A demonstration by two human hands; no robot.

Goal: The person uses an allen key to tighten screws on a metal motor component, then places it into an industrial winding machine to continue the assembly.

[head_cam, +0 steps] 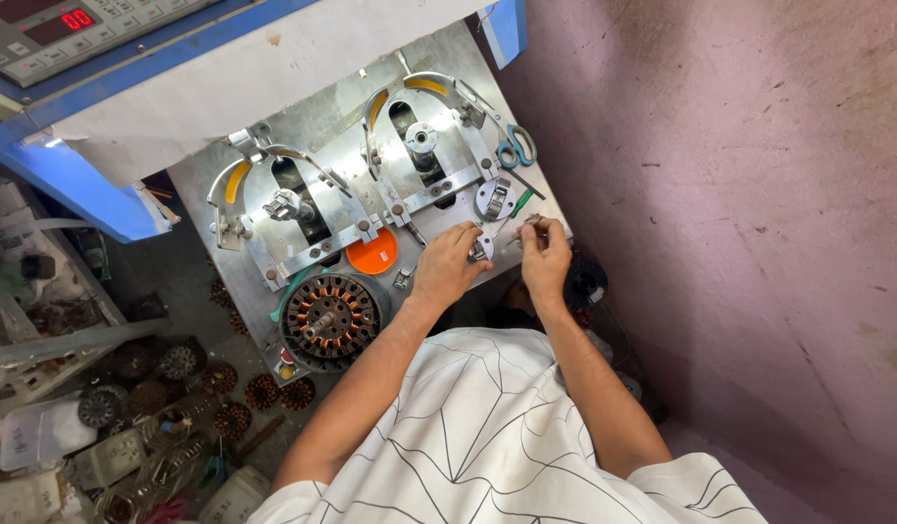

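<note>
Here the left hand pinches a small metal part between its fingertips, while the right hand, just beside, grips a thin tool in closed fingers.

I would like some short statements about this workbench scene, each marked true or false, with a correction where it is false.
1. Both hands are at the front right corner of the metal plate. True: the left hand and right hand work close together there.
2. The scissors have red handles. False: the scissors have blue handles.
3. A wound stator with copper coils sits to the left of the left hand. True: the stator is there.
4. The round disc beside the stator is green. False: the disc is orange.
5. The left hand rests on the stator. False: it is apart from it.
</note>
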